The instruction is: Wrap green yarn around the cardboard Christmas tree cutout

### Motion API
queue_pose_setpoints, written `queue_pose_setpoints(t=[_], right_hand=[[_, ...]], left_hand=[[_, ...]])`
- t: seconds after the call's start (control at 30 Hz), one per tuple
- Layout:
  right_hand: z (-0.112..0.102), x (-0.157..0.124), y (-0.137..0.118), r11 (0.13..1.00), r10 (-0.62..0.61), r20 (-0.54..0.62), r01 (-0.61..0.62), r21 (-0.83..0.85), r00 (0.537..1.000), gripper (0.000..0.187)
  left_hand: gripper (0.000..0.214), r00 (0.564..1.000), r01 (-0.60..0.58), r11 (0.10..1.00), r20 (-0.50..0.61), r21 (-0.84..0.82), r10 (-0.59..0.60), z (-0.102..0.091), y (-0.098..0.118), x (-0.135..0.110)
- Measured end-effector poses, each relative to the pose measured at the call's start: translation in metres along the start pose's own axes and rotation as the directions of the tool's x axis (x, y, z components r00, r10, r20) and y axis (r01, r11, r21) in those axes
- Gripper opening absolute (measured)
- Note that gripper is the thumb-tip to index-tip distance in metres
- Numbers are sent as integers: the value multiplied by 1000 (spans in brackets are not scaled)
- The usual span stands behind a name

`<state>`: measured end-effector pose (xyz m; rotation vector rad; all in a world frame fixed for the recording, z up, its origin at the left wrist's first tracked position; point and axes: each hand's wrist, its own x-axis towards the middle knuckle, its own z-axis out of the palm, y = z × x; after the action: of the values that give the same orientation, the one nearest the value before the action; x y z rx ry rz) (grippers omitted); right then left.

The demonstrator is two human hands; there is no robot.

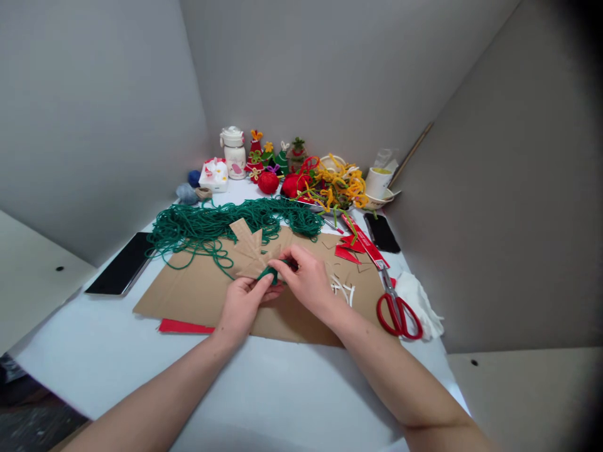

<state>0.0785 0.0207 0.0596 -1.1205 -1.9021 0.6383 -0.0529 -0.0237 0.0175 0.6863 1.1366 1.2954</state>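
Right in the middle of the frame, a branched cardboard cut-out point(248, 243) is being held over the large brown cardboard sheet point(188, 295), its spread points being aimed toward the top of the picture. Its lower end is being gripped by the left hand point(245, 301), the thumb being pressed on a patch of green yarn there. From the right, the same spot is being pinched by the right hand point(306, 276), with more green being shown under its curled fingers; whether one loose strand is being held is being hidden by the knuckles. So, how far along? The shape is already being shown cut out, and green is being seen only around its base; the upper points are all being left bare, so an early stage of covering is being suggested, with most of the surface still being left. Plenty of green is being offered by the loose heap of yarn point(211, 223), which is being spread across the centre-left, behind the hands. At the right of the frame, the red-handled scissors point(398, 314) are being left untouched, near white strips point(346, 290) and red scraps point(348, 251). At the upper centre, small decorated cones point(255, 157) are being lined up beside a white bottle point(234, 157).
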Motion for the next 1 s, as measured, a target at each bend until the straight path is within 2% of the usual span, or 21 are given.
queue_pose_setpoints(t=[0.2,0.4,0.6,0.8,0.93,1.0], right_hand=[[-4,4,3,985,109,44,-114,131,993,19],[-9,8,5,950,153,99,-174,260,983,20],[-16,12,7,885,178,276,-277,375,945,22],[-21,13,6,771,188,441,-410,487,878,26],[-20,12,5,730,193,459,-439,523,867,27],[-19,11,5,709,209,467,-462,533,859,29]], left_hand=[[28,1000,12,998,4,-64,-12,1,8,-2],[27,999,-1,992,47,-129,7,4,14,-6],[24,996,-10,985,84,-171,25,2,17,-9],[20,985,61,956,174,-288,-11,-1,20,-8],[16,965,144,928,255,-343,-55,-2,22,-8],[17,942,208,907,323,-365,-86,-3,23,-8]])
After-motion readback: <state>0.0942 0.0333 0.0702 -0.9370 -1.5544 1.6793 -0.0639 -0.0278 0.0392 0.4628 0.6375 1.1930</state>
